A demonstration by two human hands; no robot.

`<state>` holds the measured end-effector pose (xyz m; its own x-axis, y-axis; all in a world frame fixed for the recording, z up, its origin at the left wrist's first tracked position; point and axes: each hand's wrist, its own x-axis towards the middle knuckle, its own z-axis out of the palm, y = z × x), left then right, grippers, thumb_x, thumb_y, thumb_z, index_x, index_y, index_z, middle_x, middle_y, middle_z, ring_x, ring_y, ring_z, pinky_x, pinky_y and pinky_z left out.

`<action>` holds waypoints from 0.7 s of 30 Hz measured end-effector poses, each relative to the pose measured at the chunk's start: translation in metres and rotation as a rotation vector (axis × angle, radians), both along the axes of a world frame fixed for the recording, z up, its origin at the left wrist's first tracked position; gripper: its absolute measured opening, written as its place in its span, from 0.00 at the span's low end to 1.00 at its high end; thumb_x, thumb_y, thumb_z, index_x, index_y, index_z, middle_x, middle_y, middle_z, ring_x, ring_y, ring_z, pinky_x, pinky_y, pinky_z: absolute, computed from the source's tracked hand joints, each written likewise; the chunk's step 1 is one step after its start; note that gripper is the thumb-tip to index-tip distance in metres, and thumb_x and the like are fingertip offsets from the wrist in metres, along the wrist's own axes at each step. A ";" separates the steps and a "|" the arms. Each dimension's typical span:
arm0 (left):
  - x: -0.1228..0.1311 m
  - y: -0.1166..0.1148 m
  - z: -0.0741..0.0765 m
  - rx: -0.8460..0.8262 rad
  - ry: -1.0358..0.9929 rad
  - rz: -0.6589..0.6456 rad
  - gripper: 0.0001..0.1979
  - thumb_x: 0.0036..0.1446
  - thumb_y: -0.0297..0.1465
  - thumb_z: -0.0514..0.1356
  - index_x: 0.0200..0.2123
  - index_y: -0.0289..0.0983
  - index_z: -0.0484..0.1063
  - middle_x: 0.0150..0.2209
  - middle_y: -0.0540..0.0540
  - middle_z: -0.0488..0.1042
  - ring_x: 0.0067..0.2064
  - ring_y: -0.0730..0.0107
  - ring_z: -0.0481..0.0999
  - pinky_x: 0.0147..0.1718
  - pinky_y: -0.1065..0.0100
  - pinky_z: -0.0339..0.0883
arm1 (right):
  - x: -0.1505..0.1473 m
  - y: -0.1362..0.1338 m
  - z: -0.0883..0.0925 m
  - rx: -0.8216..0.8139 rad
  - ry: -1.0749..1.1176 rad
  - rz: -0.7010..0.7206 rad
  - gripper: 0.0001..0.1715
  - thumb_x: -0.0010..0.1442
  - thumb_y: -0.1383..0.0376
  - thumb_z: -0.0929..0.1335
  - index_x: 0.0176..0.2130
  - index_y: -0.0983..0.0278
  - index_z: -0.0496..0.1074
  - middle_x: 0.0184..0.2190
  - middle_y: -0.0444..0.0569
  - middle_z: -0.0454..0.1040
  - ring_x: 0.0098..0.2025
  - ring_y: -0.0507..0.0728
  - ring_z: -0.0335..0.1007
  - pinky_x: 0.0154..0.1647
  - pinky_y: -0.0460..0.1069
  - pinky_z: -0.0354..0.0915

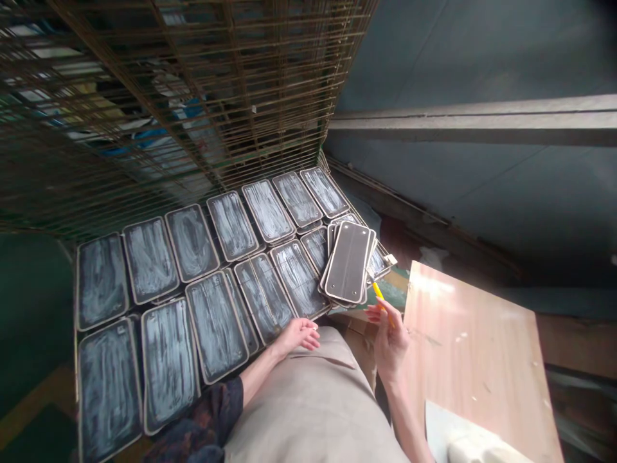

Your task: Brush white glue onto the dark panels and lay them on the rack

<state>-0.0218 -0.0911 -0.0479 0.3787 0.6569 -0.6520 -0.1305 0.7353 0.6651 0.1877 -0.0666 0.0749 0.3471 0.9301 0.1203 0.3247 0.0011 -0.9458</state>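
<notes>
My right hand [391, 337] is closed around a yellow-handled brush [378, 292], its tip pointing toward a stack of dark plates. The top plate [348, 262] of that stack is a bare dark rounded rectangle with a pale rim and small holes at the corners. My left hand [299, 335] hovers by my lap, near the front edge of the rack, fingers loosely bent and apart with nothing visible in them. White-streaked plates, such as this one [216, 325], lie in two rows to the left and behind; some overlap others beneath.
A wire rack [267, 314] carries the plates, and more wire shelves [270, 77] tilt up behind it. To my right stands a pale wooden board [475, 347] with a whitish lump [477, 447] at its near edge. A grey wall [482, 186] with a ledge rises beyond.
</notes>
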 end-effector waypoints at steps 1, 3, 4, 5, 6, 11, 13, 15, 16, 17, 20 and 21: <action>0.000 0.000 0.000 0.007 0.005 -0.004 0.18 0.49 0.38 0.61 0.38 0.31 0.66 0.33 0.38 0.76 0.30 0.62 0.79 0.30 0.63 0.72 | -0.001 0.001 0.000 -0.001 0.003 0.008 0.16 0.64 0.60 0.61 0.48 0.63 0.69 0.36 0.50 0.74 0.33 0.55 0.73 0.34 0.52 0.70; 0.000 0.001 -0.002 0.016 0.020 -0.017 0.18 0.49 0.40 0.61 0.37 0.31 0.67 0.31 0.39 0.76 0.29 0.63 0.79 0.29 0.64 0.71 | -0.002 0.004 0.001 -0.002 0.006 0.021 0.16 0.64 0.60 0.61 0.49 0.63 0.69 0.35 0.50 0.74 0.33 0.55 0.73 0.34 0.52 0.70; 0.001 0.001 -0.002 0.017 0.030 -0.025 0.18 0.49 0.40 0.61 0.36 0.31 0.67 0.30 0.40 0.76 0.28 0.63 0.79 0.27 0.65 0.71 | -0.002 0.005 0.001 0.000 0.008 0.026 0.16 0.65 0.60 0.61 0.49 0.63 0.69 0.35 0.50 0.74 0.33 0.54 0.73 0.34 0.52 0.70; 0.001 0.001 -0.003 0.018 0.038 -0.034 0.18 0.49 0.41 0.61 0.36 0.31 0.67 0.29 0.41 0.76 0.28 0.63 0.79 0.26 0.66 0.71 | -0.002 0.007 0.002 0.001 0.009 0.033 0.16 0.65 0.60 0.61 0.49 0.63 0.69 0.35 0.51 0.75 0.33 0.55 0.73 0.34 0.52 0.70; 0.002 0.001 -0.005 0.019 0.045 -0.041 0.18 0.49 0.41 0.61 0.35 0.31 0.67 0.28 0.42 0.76 0.27 0.64 0.79 0.25 0.66 0.71 | -0.002 0.009 0.002 0.002 0.011 0.039 0.16 0.65 0.60 0.61 0.49 0.63 0.69 0.36 0.51 0.75 0.33 0.55 0.73 0.34 0.52 0.70; 0.007 0.002 -0.007 0.020 0.067 -0.074 0.18 0.49 0.43 0.61 0.31 0.33 0.64 0.24 0.46 0.74 0.23 0.65 0.77 0.20 0.69 0.69 | 0.002 0.017 0.001 -0.014 0.010 0.055 0.17 0.65 0.59 0.60 0.49 0.62 0.68 0.35 0.50 0.75 0.33 0.55 0.73 0.35 0.52 0.70; 0.011 0.004 -0.005 0.021 0.094 -0.081 0.18 0.49 0.44 0.61 0.29 0.35 0.62 0.22 0.47 0.74 0.20 0.66 0.76 0.16 0.71 0.66 | 0.006 0.019 -0.001 -0.028 -0.006 0.053 0.17 0.65 0.59 0.60 0.50 0.62 0.68 0.35 0.50 0.75 0.34 0.54 0.73 0.36 0.51 0.69; 0.015 0.008 -0.002 0.027 0.133 -0.062 0.19 0.50 0.46 0.59 0.28 0.36 0.60 0.19 0.49 0.72 0.15 0.69 0.72 0.13 0.74 0.62 | 0.012 0.022 -0.003 -0.050 -0.041 0.050 0.18 0.65 0.59 0.60 0.51 0.62 0.67 0.35 0.49 0.75 0.34 0.55 0.73 0.37 0.51 0.69; 0.017 0.012 0.000 0.029 0.145 -0.044 0.19 0.50 0.47 0.58 0.28 0.36 0.60 0.18 0.50 0.71 0.14 0.70 0.71 0.11 0.75 0.60 | 0.015 0.024 -0.004 -0.062 -0.062 0.051 0.18 0.65 0.59 0.60 0.51 0.62 0.67 0.35 0.49 0.75 0.35 0.55 0.73 0.37 0.51 0.69; 0.020 0.017 0.002 0.030 0.141 -0.024 0.19 0.51 0.47 0.58 0.28 0.36 0.60 0.18 0.50 0.71 0.14 0.71 0.70 0.11 0.75 0.60 | 0.018 0.026 -0.006 -0.075 -0.082 0.053 0.19 0.65 0.58 0.60 0.51 0.62 0.66 0.35 0.49 0.75 0.35 0.55 0.73 0.37 0.51 0.69; 0.030 0.036 0.009 0.048 0.086 0.069 0.18 0.51 0.45 0.59 0.29 0.35 0.61 0.22 0.48 0.73 0.19 0.71 0.74 0.16 0.73 0.66 | 0.030 0.036 -0.010 -0.116 -0.141 0.071 0.18 0.65 0.58 0.59 0.51 0.61 0.66 0.35 0.48 0.75 0.34 0.54 0.74 0.37 0.50 0.69; 0.033 0.043 0.012 0.062 0.075 0.114 0.18 0.51 0.45 0.60 0.29 0.35 0.61 0.24 0.48 0.73 0.21 0.71 0.75 0.19 0.72 0.68 | 0.034 0.042 -0.011 -0.127 -0.161 0.082 0.18 0.65 0.57 0.59 0.51 0.61 0.66 0.34 0.47 0.76 0.34 0.54 0.74 0.37 0.50 0.69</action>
<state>0.0113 -0.0477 -0.0360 0.2512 0.7326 -0.6326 -0.1585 0.6758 0.7198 0.2222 -0.0249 0.0638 0.2550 0.9658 0.0477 0.4757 -0.0823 -0.8757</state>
